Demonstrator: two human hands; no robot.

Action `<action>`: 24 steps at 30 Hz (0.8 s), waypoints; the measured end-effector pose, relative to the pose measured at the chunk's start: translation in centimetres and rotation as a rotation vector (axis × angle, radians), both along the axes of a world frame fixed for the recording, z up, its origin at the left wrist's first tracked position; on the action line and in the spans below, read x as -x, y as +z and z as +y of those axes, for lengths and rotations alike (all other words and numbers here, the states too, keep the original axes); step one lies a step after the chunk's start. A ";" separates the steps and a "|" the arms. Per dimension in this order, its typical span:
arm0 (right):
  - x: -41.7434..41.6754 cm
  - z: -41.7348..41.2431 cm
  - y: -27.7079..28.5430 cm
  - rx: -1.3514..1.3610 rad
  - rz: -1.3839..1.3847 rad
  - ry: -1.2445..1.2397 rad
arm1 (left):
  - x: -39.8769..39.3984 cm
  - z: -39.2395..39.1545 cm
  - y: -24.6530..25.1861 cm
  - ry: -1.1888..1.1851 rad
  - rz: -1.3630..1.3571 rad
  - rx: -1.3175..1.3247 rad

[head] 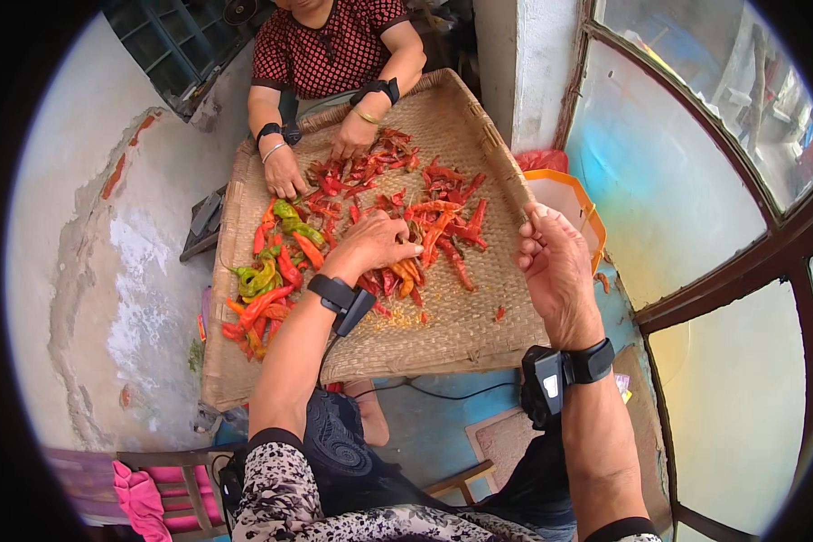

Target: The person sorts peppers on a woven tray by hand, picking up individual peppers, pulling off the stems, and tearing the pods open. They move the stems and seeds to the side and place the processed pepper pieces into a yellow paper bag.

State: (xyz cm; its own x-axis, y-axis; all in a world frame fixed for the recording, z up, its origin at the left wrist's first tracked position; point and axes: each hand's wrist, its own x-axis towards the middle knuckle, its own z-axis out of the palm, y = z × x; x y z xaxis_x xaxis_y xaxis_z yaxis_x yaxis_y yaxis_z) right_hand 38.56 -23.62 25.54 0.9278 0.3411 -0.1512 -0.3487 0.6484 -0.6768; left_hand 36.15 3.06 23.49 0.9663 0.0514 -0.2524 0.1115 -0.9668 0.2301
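Observation:
A shallow woven basket tray (508, 284) with raised sides spans the space before me, with chili peppers spread over it. My left hand (372, 245) reaches into the middle, fingers bent down among dried red chilies (440, 227); its fingertips are partly hidden, so a grip on one cannot be made out. At the tray's right rim, my right hand (552, 254) is raised with thumb and forefinger pinched together; whether they hold the rim or something small is unclear. Fresher red peppers (271, 308) and green peppers (254, 278) lie left of my left hand. Pale seeds (403, 318) are scattered nearer me.
Across the tray, another person's two hands (318, 159) work among broken red chilies. An orange-rimmed bucket (593, 223) stands beyond the right rim, beside a red plastic bag (542, 160). A framed window (671, 169) closes the right side; a cable (461, 396) hangs below the tray.

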 end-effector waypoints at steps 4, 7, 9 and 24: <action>0.1 -0.7 -0.2 0.010 -0.001 -0.016 | -2.5 -2.2 3.4 0.045 -0.149 -0.207; 0.1 -0.7 0.0 -0.010 -0.005 -0.038 | -7.3 -2.6 -0.3 -0.048 -0.380 -0.101; 0.2 -0.3 0.1 -0.012 0.000 -0.046 | -9.7 -3.4 -2.6 -0.023 -0.380 -0.120; 0.5 0.2 0.2 -0.002 -0.047 0.015 | -3.7 -2.9 -3.1 -0.315 -0.329 0.017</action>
